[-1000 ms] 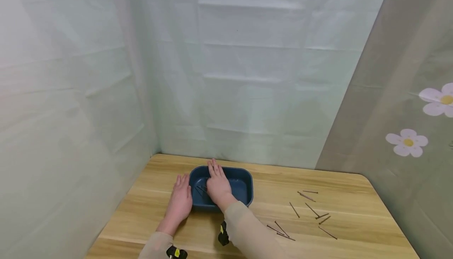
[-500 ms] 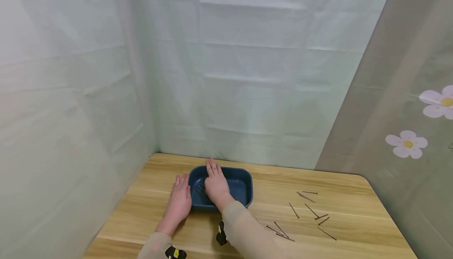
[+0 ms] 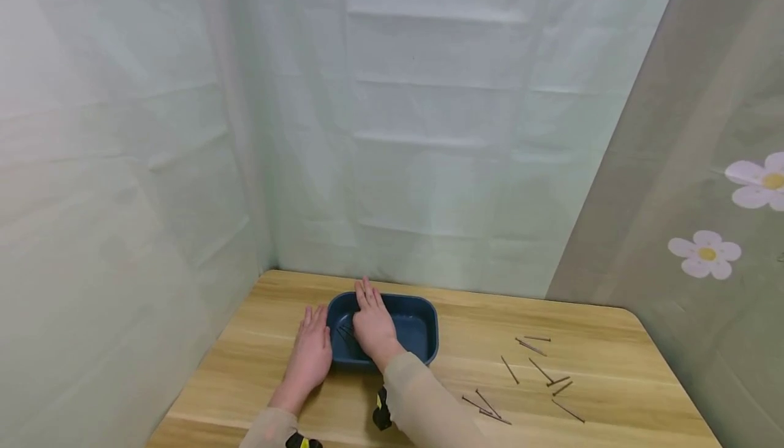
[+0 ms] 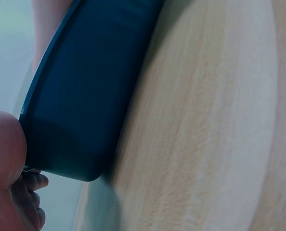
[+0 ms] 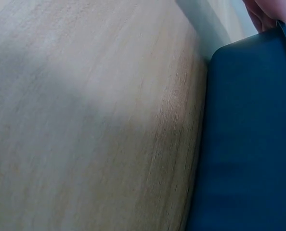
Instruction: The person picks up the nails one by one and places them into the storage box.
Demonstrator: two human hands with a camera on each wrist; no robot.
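The left hand (image 3: 311, 357) lies flat, fingers straight, on the counter (image 3: 257, 339) against the left wall of the blue tray (image 3: 422, 329). The right hand (image 3: 371, 322) reaches into the tray with fingers extended over a few nails (image 3: 344, 332); whether it pinches one I cannot tell. More loose nails (image 3: 533, 373) lie scattered to the right. Pressing the tray's rim could tip it, and sharp points might prick fingers

Tray (image 3: 422, 329) sits on bench (image 3: 612, 339); left hand (image 3: 312, 353) just left of it, right hand (image 3: 372, 322) inside; loose nails (image 3: 539, 370) well right.
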